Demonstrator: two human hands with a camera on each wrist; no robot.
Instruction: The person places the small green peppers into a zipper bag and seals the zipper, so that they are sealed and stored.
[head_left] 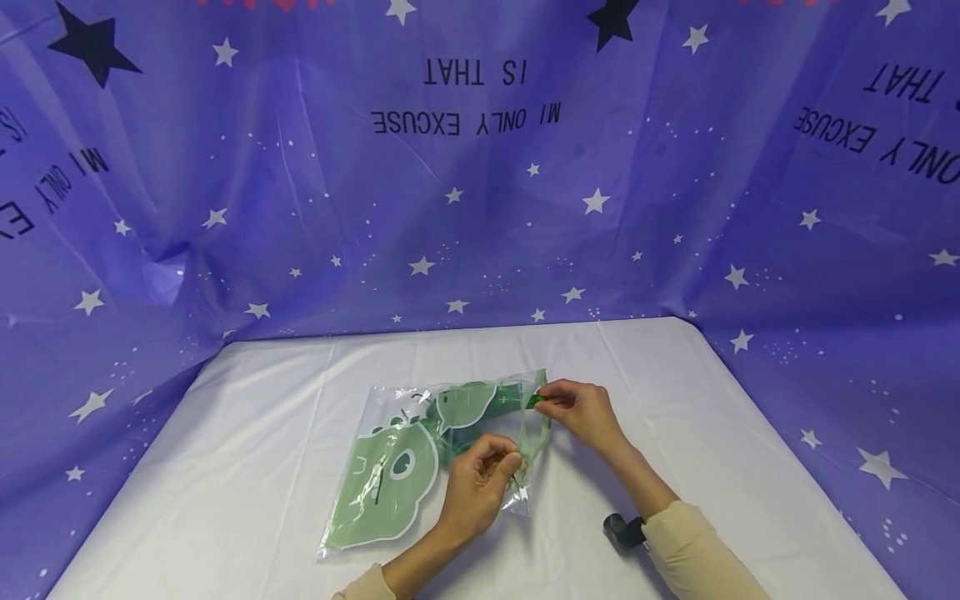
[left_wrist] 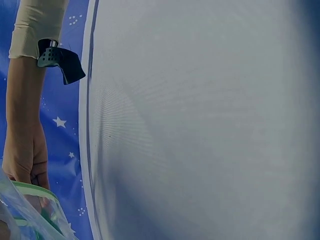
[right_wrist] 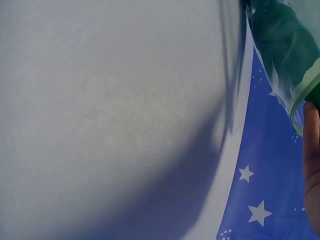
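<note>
A clear zip bag (head_left: pixel 382 492) with a green cartoon dinosaur print lies on the white table, its green-edged mouth toward the right. Inside it is a dark green item (right_wrist: pixel 287 37), whose kind I cannot tell through the plastic. My left hand (head_left: pixel 476 483) pinches the near side of the bag's mouth between thumb and fingers. At the far side of the mouth, my right hand (head_left: pixel 585 412) pinches the bright green end (head_left: pixel 534 401) of something at the opening. In the left wrist view, the gaping bag mouth (left_wrist: pixel 35 189) partly hides the right fingers.
A white cloth covers the table (head_left: pixel 247 467). Behind it and at both sides hangs a purple-blue curtain (head_left: pixel 420 217) with stars and lettering. A dark camera mount (head_left: pixel 624 532) sticks out from the right wrist, by the beige sleeve (head_left: pixel 693 550).
</note>
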